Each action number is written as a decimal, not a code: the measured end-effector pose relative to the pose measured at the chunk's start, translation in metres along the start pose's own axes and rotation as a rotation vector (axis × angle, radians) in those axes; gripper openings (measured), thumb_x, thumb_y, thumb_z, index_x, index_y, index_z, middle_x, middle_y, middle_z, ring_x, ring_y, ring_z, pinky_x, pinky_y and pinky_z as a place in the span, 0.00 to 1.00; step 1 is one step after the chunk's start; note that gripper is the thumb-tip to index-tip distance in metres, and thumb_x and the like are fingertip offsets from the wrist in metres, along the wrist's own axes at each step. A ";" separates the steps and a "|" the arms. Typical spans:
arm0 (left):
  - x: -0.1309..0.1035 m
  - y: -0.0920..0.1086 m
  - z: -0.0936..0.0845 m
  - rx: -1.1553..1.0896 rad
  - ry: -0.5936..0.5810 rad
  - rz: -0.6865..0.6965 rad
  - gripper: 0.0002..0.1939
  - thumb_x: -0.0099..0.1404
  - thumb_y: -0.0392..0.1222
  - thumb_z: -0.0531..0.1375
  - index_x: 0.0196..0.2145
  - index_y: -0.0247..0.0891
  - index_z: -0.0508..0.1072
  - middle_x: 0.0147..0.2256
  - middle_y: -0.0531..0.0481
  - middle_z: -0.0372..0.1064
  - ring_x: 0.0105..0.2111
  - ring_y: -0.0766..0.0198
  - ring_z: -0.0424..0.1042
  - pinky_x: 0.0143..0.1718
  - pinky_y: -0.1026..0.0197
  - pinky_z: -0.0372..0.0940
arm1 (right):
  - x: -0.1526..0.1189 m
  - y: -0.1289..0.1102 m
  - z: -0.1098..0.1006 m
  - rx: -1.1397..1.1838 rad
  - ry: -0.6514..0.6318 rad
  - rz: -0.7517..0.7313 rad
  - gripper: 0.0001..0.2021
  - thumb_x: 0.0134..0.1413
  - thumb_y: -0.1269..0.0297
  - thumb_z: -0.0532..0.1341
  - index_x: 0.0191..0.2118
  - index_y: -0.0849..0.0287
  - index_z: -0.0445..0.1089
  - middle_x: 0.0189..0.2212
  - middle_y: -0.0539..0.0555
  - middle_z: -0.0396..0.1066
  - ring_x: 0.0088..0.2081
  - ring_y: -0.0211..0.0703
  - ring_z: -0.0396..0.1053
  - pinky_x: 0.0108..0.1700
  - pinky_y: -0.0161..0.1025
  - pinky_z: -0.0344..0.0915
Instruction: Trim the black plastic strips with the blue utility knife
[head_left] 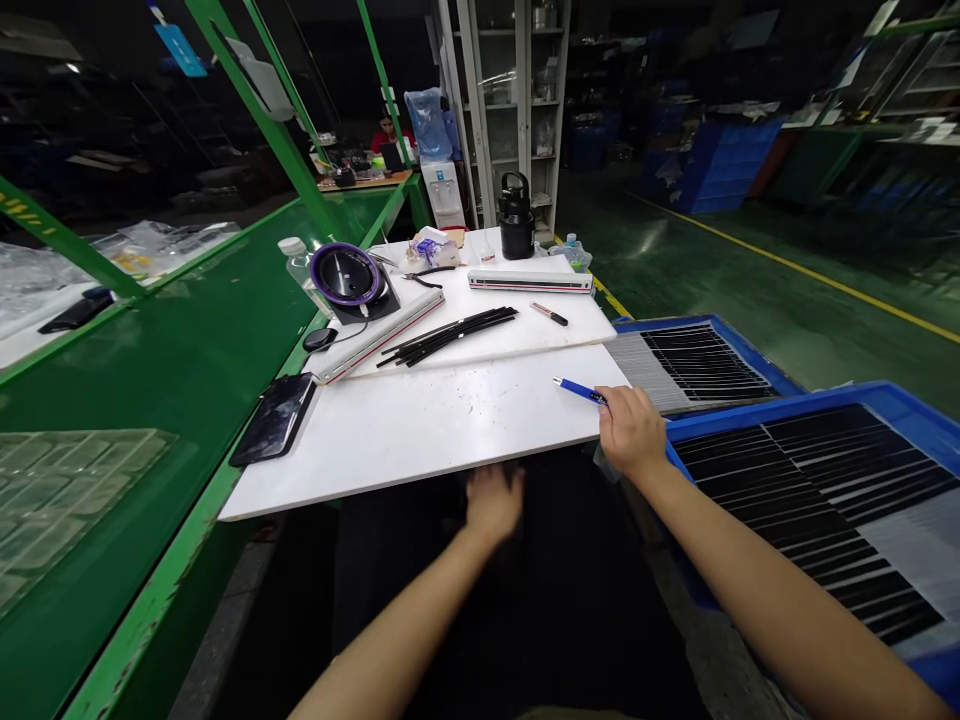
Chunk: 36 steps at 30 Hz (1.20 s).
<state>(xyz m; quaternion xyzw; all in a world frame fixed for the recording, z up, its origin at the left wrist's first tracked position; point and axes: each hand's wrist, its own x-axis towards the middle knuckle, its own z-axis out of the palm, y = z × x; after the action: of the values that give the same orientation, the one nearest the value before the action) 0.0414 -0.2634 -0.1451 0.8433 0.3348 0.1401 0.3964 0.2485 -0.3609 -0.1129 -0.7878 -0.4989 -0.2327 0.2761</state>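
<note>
My right hand is at the right edge of the white tabletop, closed around a blue pen-shaped tool. The tool's silver tip points left over the board. My left hand is low at the table's front edge, above dark clothing, with thumb and fingers apart. Its fingertips are slightly blurred and I see nothing held in it. Further back, a bundle of thin black strips lies on a raised white board. A red, white and black marker rests to their right.
Long white bars flank the strips. Behind are pliers, a black bottle and a purple-rimmed round device. A dark tablet-like slab lies left. Blue trays of black strips stand right. A person sits far back.
</note>
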 end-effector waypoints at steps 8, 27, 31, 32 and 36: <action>0.004 0.017 0.006 0.152 -0.312 0.424 0.30 0.67 0.57 0.49 0.60 0.39 0.64 0.60 0.40 0.60 0.62 0.41 0.53 0.64 0.37 0.36 | 0.000 0.001 -0.005 -0.002 -0.023 -0.002 0.15 0.64 0.69 0.51 0.52 0.62 0.67 0.42 0.58 0.68 0.43 0.52 0.62 0.46 0.44 0.59; -0.074 -0.063 -0.087 0.500 -0.625 0.380 0.26 0.58 0.60 0.62 0.51 0.47 0.73 0.50 0.46 0.72 0.52 0.49 0.69 0.60 0.45 0.57 | -0.002 -0.003 -0.005 -0.007 0.003 0.046 0.15 0.63 0.69 0.51 0.52 0.62 0.67 0.41 0.59 0.68 0.43 0.53 0.61 0.44 0.45 0.59; -0.074 -0.074 -0.124 0.687 -0.129 0.190 0.18 0.68 0.51 0.53 0.33 0.42 0.79 0.45 0.45 0.74 0.48 0.50 0.71 0.59 0.43 0.57 | -0.003 -0.003 -0.003 -0.002 0.005 0.069 0.16 0.63 0.69 0.51 0.53 0.63 0.67 0.42 0.59 0.68 0.43 0.54 0.60 0.44 0.46 0.59; -0.071 -0.074 -0.133 0.690 0.027 0.111 0.19 0.69 0.50 0.51 0.33 0.41 0.79 0.44 0.45 0.75 0.45 0.51 0.72 0.56 0.45 0.60 | -0.004 -0.002 -0.003 -0.001 0.003 0.069 0.16 0.63 0.69 0.51 0.52 0.63 0.67 0.42 0.59 0.68 0.43 0.54 0.60 0.44 0.46 0.59; -0.087 -0.055 -0.145 0.536 0.223 0.076 0.16 0.68 0.52 0.53 0.36 0.41 0.76 0.42 0.47 0.74 0.43 0.54 0.72 0.48 0.52 0.66 | -0.004 -0.002 -0.002 -0.003 0.004 0.065 0.16 0.63 0.68 0.51 0.52 0.62 0.67 0.42 0.58 0.68 0.43 0.54 0.60 0.44 0.46 0.59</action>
<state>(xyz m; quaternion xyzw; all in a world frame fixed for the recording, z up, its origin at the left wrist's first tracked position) -0.1202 -0.2136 -0.0911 0.9092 0.3698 0.1532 0.1146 0.2452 -0.3643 -0.1136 -0.8035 -0.4723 -0.2258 0.2834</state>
